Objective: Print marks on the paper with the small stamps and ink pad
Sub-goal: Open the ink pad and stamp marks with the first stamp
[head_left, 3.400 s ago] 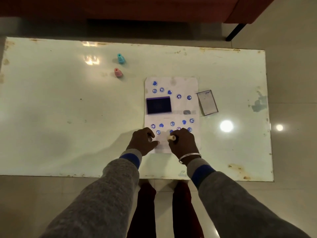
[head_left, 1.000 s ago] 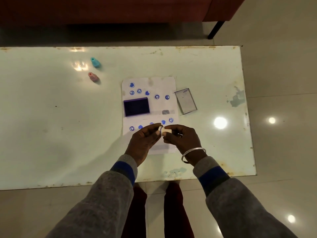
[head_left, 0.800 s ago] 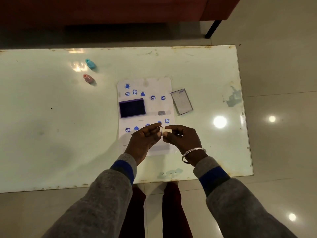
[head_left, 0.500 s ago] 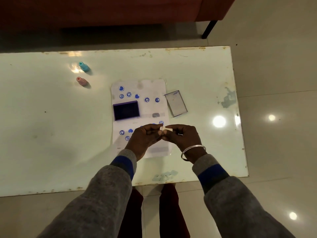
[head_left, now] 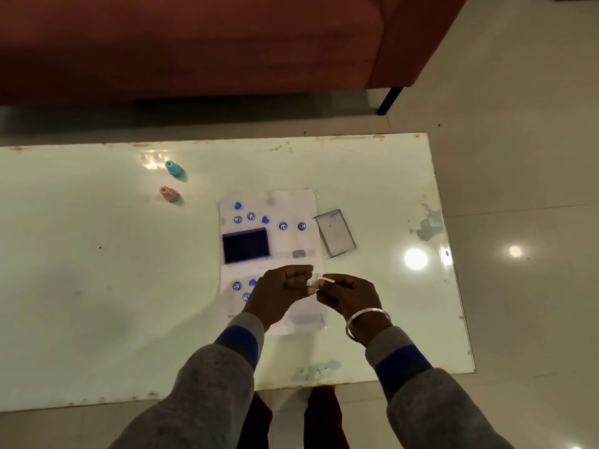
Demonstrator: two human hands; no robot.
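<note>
A white sheet of paper [head_left: 291, 241] with several blue stamp marks lies on the glass table [head_left: 97, 286]. The open dark-blue ink pad [head_left: 245, 245] rests on the paper's left half. Above the paper's lower part, my left hand [head_left: 278, 294] and my right hand [head_left: 348, 294] meet, both pinching one small pale stamp [head_left: 322, 280] held between their fingertips. The hands hide some of the lower marks. A teal stamp [head_left: 171, 168] and a pink stamp [head_left: 168, 193] stand upright at the back left, apart from the paper.
The ink pad's clear lid [head_left: 335, 232] lies just right of the paper. A red sofa [head_left: 194, 43] stands behind the table, with a dark leg [head_left: 389, 100] on the tiled floor. The table's right edge is close to the lid.
My right hand lifted the pale stamp off the paper and my left hand came to it; both now hold it. The view has tilted up, showing the sofa.
</note>
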